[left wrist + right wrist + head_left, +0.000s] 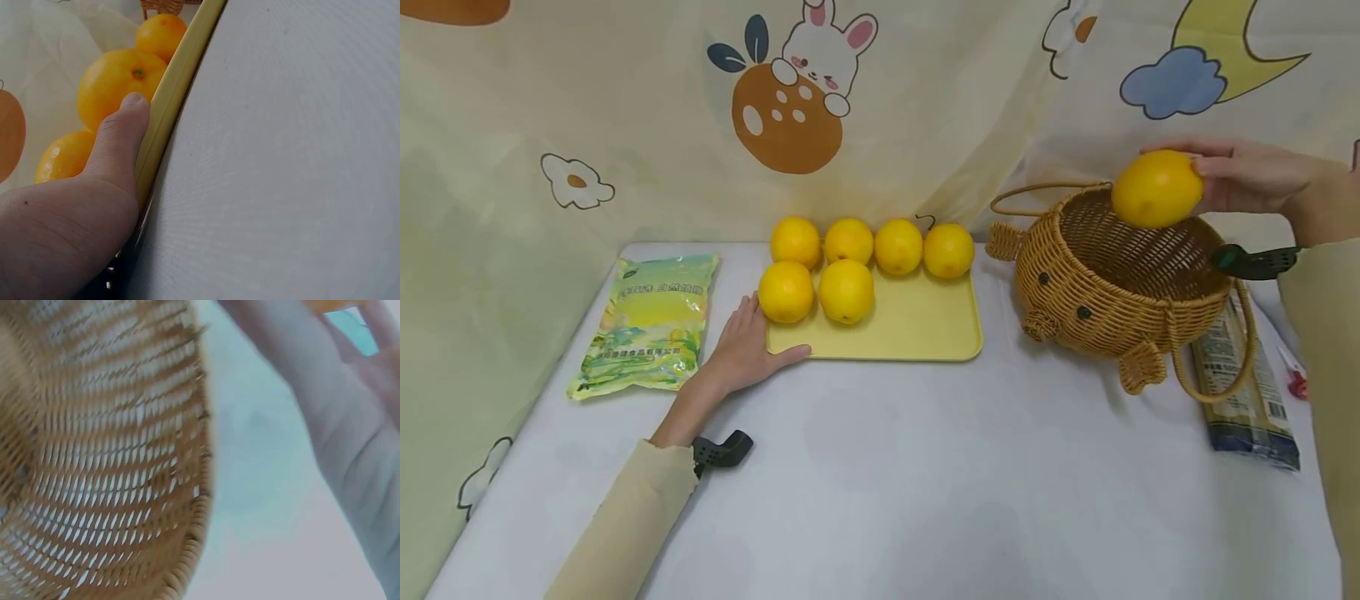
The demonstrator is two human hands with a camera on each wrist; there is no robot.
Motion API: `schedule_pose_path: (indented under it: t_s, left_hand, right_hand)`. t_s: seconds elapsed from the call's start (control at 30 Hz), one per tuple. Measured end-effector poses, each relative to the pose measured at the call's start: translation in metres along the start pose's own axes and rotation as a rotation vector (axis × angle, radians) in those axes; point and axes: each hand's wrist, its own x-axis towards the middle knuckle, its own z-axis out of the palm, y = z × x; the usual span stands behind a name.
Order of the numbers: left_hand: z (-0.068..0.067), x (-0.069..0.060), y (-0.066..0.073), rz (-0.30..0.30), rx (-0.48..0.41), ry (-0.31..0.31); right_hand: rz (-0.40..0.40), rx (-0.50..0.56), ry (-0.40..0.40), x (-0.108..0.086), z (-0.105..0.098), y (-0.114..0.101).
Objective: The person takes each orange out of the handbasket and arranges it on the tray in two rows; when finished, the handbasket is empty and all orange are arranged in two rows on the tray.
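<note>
My right hand (1251, 177) grips an orange (1157, 189) above the back of a wicker basket (1120, 308) with a pig face. In the right wrist view, the basket's woven wall (125, 456) is beside that hand, and only a bit of the orange (331, 305) shows. At the left front corner of a yellow tray (917, 321), my left hand (741, 350) rests with fingers straight along the side and thumb (122, 140) along the front rim. Several oranges (846, 292) sit on the tray, in a back row and a shorter front row.
A green and yellow plastic packet (651, 321) lies left of the tray. Another packet (1247, 383) is partly under the basket's right side, by a small red item (1297, 385). A printed cloth (647, 108) hangs behind the white table (925, 467).
</note>
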Motion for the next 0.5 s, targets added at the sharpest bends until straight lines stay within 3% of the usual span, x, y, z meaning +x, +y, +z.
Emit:
schedule_pose_path:
  t_s: [0.07, 0.13, 0.27, 0.33, 0.47, 0.5]
  left_hand:
    - [0.0, 0.0, 0.0, -0.002, -0.003, -0.004]
    - [-0.001, 0.0, 0.0, -0.003, -0.003, -0.004]
    - [-0.001, 0.0, 0.001, 0.003, -0.005, -0.004]
    - [-0.001, 0.0, 0.001, 0.004, -0.004, -0.006]
    - [-0.001, 0.0, 0.001, 0.005, -0.013, -0.005]
    - [-0.001, 0.0, 0.002, 0.005, -0.014, -0.007]
  right_hand:
    - [-0.138, 0.157, -0.028, -0.004, 0.002, -0.001]
    - [-0.216, 0.249, -0.014, -0.006, 0.007, -0.003]
    - [-0.32, 0.259, 0.126, -0.007, 0.024, -0.008]
    - [-0.377, 0.29, 0.097, -0.003, 0.032, -0.009]
    - [-0.453, 0.316, -0.046, 0.013, 0.049, -0.013]
    - [-0.463, 0.309, -0.044, 0.017, 0.057, -0.015]
